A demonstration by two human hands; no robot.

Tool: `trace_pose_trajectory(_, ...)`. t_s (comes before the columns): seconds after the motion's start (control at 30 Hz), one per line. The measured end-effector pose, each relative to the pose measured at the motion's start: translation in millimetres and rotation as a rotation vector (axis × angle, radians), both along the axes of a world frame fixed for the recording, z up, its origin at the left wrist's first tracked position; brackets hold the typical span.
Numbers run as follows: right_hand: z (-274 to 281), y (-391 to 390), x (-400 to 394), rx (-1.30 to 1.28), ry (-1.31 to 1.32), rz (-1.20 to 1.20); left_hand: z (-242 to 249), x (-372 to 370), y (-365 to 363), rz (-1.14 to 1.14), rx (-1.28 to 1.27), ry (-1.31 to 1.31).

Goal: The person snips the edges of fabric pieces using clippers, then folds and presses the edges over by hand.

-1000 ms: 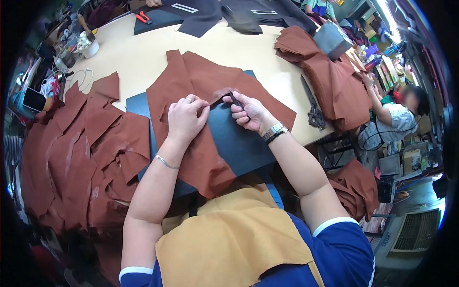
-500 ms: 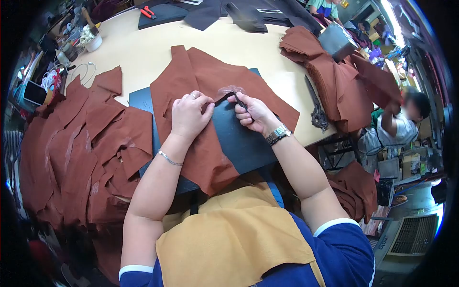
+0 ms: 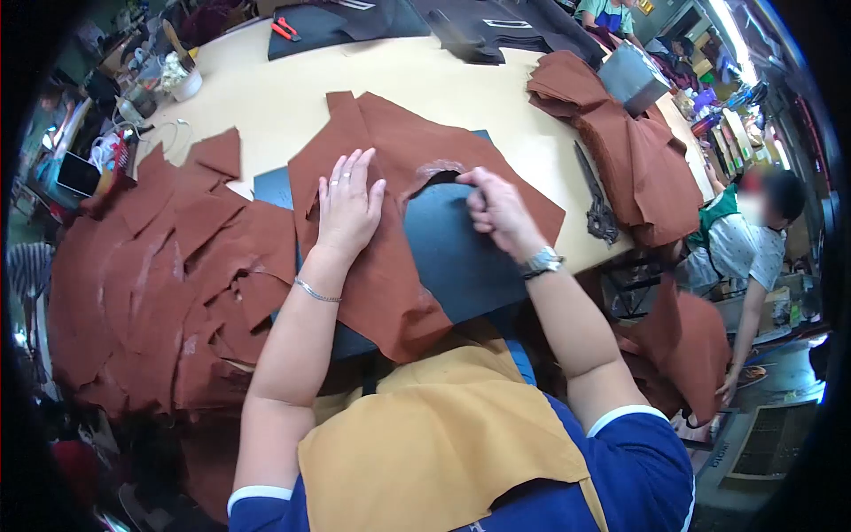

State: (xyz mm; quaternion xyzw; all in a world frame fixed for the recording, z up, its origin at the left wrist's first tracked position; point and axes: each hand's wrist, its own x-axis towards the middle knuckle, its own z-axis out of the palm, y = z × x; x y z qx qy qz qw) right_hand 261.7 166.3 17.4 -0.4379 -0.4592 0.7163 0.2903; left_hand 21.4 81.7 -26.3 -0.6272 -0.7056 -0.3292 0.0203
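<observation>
A reddish-brown fabric piece (image 3: 425, 133) with a curved cut-out lies on a dark blue-grey board (image 3: 465, 239). A narrow black strip (image 3: 436, 180) follows the curved edge, beside whitish residue on the fabric. My left hand (image 3: 350, 202) rests flat on the fabric left of the curve, fingers stretched out. My right hand (image 3: 501, 208) is closed at the right end of the curve, its thumb and forefinger pinching the end of the black strip; the other fingers are curled in.
Brown fabric pieces (image 3: 168, 275) are heaped at left. Scissors (image 3: 596, 195) lie by a brown stack (image 3: 647, 177) with a grey block (image 3: 634, 75) on it. A red cutter (image 3: 285, 29) and a white pot (image 3: 184, 82) are farther back. At right a co-worker (image 3: 736, 230) handles brown fabric (image 3: 691, 346).
My left hand has gone from a pinch at the curve to lying flat on the fabric. My right hand has shifted right along the curve. The co-worker has lowered a brown piece.
</observation>
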Motion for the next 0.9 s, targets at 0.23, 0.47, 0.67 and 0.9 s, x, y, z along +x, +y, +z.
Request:
trace_pose_trajectory(0.23, -24.9, 89.0, 99.6, 1.062, -1.073, -0.364, -10.6, -17.3, 3.4, 0.035, -0.177, 0.152)
trace_pose_trajectory(0.47, -6.7, 20.6, -19.9, 1.205, -0.892, 0.247, -14.6, -19.0, -7.5, 0.028, -0.244, 0.107)
trace_pose_trajectory(0.67, -17.3, 76.7, -39.9, 1.095, -1.044, 0.257, 42.6, -6.8, -86.6, 0.154, -0.591, 0.086)
trace_pose_trajectory(0.9, -19.3, 33.1, -8.8, 1.364, -0.703, 0.106, 83.5, -4.9, -118.3, 0.086, -0.667, 0.35)
